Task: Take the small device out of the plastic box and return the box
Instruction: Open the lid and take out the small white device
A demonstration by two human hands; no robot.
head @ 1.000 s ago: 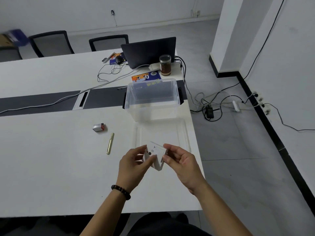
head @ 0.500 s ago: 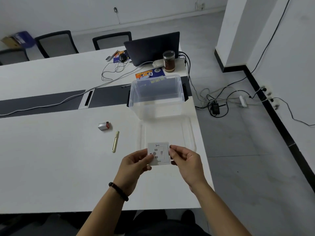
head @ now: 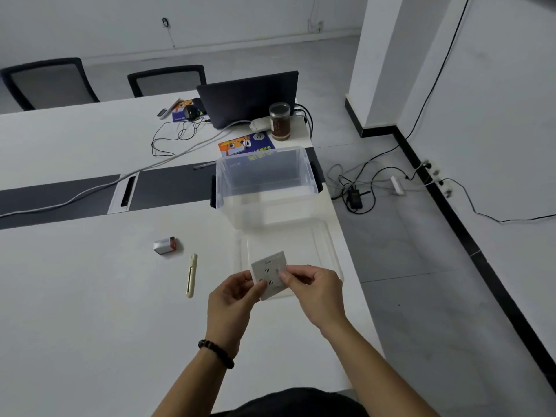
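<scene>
A small white square device [head: 268, 273] with dark slots on its face is held above the white table, tilted. My left hand [head: 231, 299] pinches its lower left edge and my right hand [head: 316, 291] pinches its right side. Behind it stands the clear plastic box [head: 266, 188], open and with black side latches. The box's clear lid [head: 325, 251] lies flat on the table between the box and my hands, partly hidden by the device.
A cream pen-shaped tool [head: 191, 275] and a small red and white packet [head: 165, 245] lie to the left. Further back are a laptop [head: 249, 97], a jar [head: 279, 121], cables and two chairs. The table's right edge [head: 352, 266] runs close to my right hand.
The device has turned from folded-looking and edge-on to face up, then tilted. Both hands kept hold of it and stayed over the lid.
</scene>
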